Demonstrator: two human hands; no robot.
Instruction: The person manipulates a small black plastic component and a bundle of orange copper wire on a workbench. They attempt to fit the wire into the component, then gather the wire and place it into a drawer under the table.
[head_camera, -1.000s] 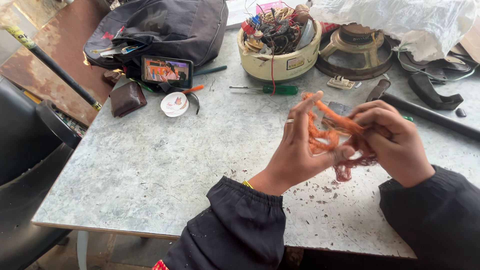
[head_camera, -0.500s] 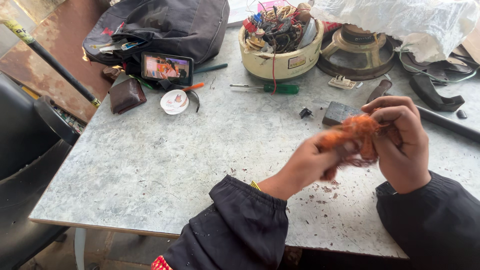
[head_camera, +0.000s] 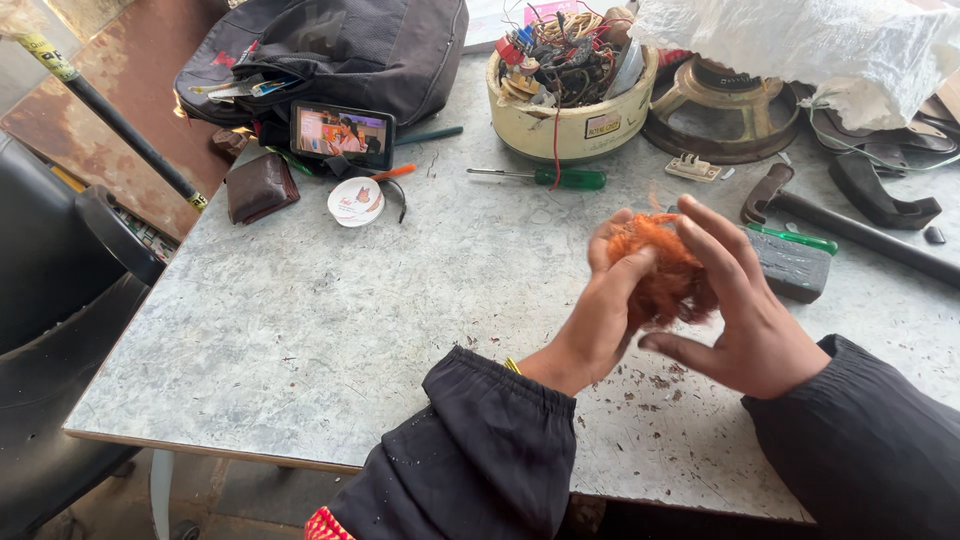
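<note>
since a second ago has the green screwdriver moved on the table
No. The green screwdriver lies in the same spot just below the cream bowl, as before; only the camera view shifted.

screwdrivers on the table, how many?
2 for certain: a green-handled screwdriver in front of the parts-filled tub, and a green-handled one beside the dark block. More may hide among the clutter.

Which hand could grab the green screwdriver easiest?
Probably the left hand: it is on the side of the green screwdriver. The right hand sits farther off. Both hold the orange wire bundle.
</note>
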